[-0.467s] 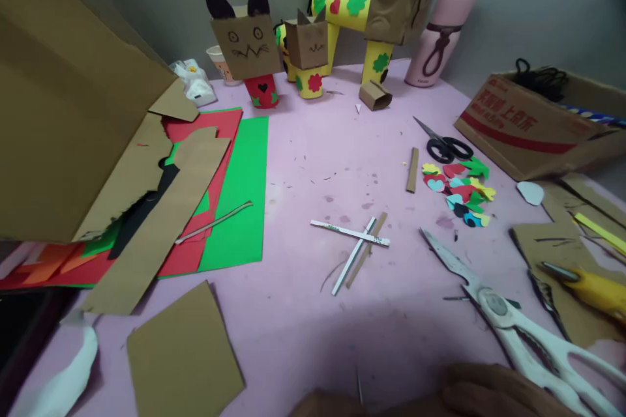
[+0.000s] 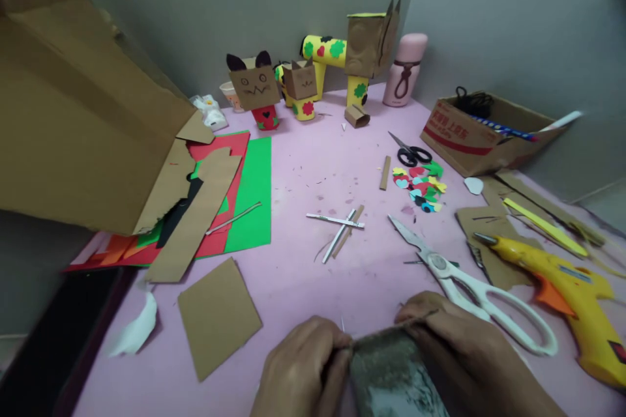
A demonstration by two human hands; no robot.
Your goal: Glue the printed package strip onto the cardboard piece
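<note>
Head view: 2 hands meet at the bottom edge over a pink tabletop (image 2: 313, 169), and between them sits a grey-brown rectangular piece of cardboard (image 2: 391, 371) with a rough, peeled face. The left hand (image 2: 306, 365) pinches its left edge, fingers (image 2: 337, 342) clenched on the top corner; the right hand (image 2: 460, 352) grips the right side, fingers curled over the far edge. A thin strip looks to be lifting along that far edge, though I cannot tell whether it is a peeled layer or a fold.

To do this well, I judge the fingers should stay close to the edge being worked, pulling evenly so the layer does not tear.

Just beyond the right fingers lie large white-handled scissors (image 2: 469, 287), blades pointing away; further right, a yellow hot glue gun (image 2: 562, 287). Left of the left fingers lies a flat brown cardboard square (image 2: 218, 316). Ahead of both hands rest 3 crossed thin strips (image 2: 340, 225).
</note>
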